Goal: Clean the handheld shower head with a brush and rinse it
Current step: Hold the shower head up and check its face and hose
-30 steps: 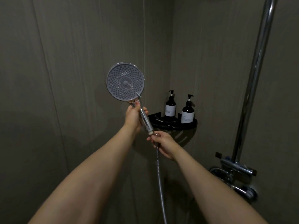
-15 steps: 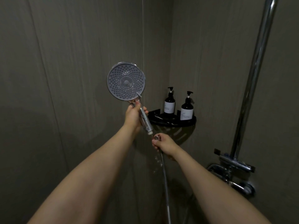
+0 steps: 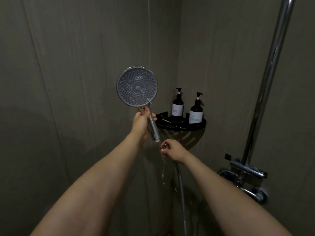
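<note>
My left hand [image 3: 142, 123] holds the shower head [image 3: 137, 86] up, left of the corner shelf [image 3: 180, 125] with two bottles [image 3: 177, 103]. My right hand [image 3: 172, 150] holds the hose [image 3: 181, 188] end just below the handle, apart from it. The rail [image 3: 265, 82] stands right.

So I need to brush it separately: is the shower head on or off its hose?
Off: a gap separates the shower head handle's end from the hose end.
</note>
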